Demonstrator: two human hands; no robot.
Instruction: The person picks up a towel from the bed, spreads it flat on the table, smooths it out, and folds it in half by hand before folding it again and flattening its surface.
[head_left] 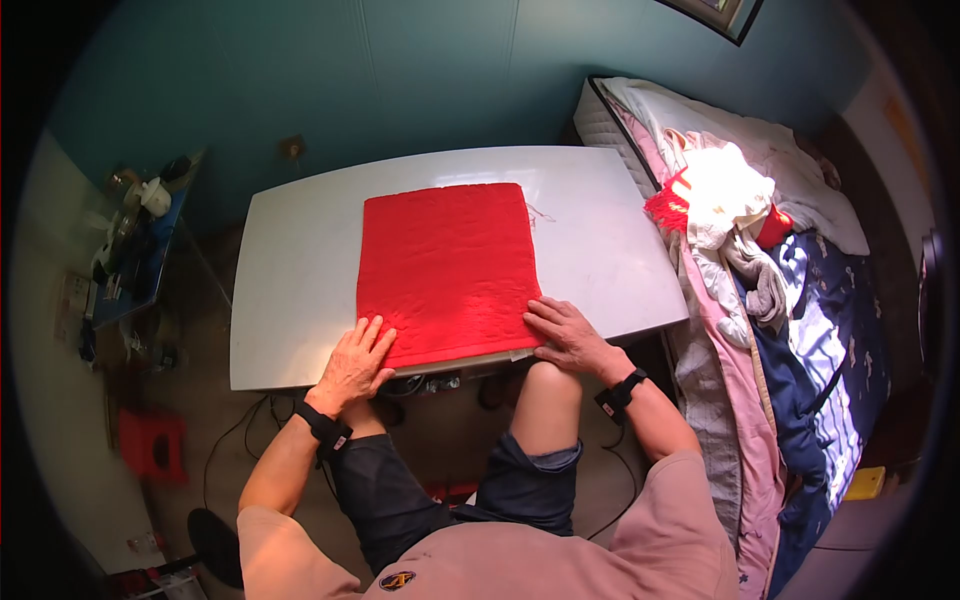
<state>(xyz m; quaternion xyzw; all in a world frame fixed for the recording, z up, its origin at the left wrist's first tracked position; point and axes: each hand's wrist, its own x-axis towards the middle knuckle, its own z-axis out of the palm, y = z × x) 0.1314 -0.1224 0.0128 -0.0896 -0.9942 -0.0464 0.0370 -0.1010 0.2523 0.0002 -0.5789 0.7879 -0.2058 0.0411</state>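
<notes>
A red cloth, roughly square, lies flat on the white table, its near edge along the table's front edge. At the cloth's lower left corner rests my left hand, fingers spread, the fingertips on the cloth's edge. My right hand lies at the lower right corner, its fingers apart and touching the cloth's side. Slight wrinkles show near the bottom of the cloth. Some thin pale threads lie beside its upper right side.
To the right is a bed with piled clothes and bedding. A side table with kitchen items stands at the left. On the floor are a red stool and black cables. A wall is behind the table.
</notes>
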